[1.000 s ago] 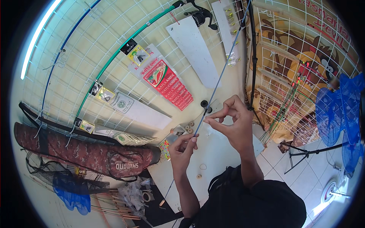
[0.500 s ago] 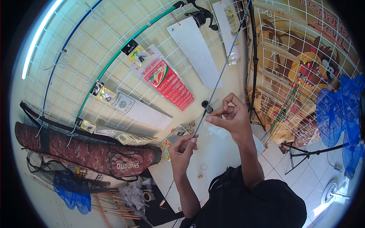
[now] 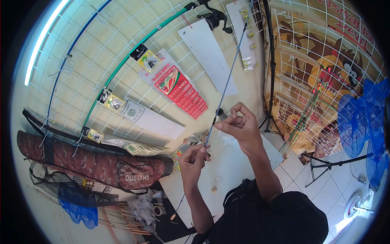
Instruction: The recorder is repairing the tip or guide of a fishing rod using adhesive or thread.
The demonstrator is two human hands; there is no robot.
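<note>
My left hand [image 3: 192, 166] is closed round a thin blue rod [image 3: 230, 71] that runs diagonally from low left to upper right. My right hand [image 3: 243, 130] is higher up, thumb and index finger pinched beside a dark wrapped band [image 3: 214, 121] on the rod; what they grip is too small to make out, and the other fingers are curled. Behind that band stands a black spool [image 3: 219, 112]. Below, on a white tabletop [image 3: 231, 162], are cork-coloured rings [image 3: 205, 134], a box of small bright pieces [image 3: 176, 155] and a small tan piece [image 3: 214, 189].
Wire grid walls [image 3: 93, 44] carry rods, a reel [image 3: 213, 18] and hanging cards. A camouflage bag [image 3: 73, 158] lies left. On the right are blue nets [image 3: 351, 122] and a black stand [image 3: 329, 164]. Plastic bags [image 3: 140, 209] sit at lower left.
The rod's upper part has tilted leftward. My right hand has shifted slightly left along with it, keeping its pinch, while my left hand stays in nearly the same place on the rod.
</note>
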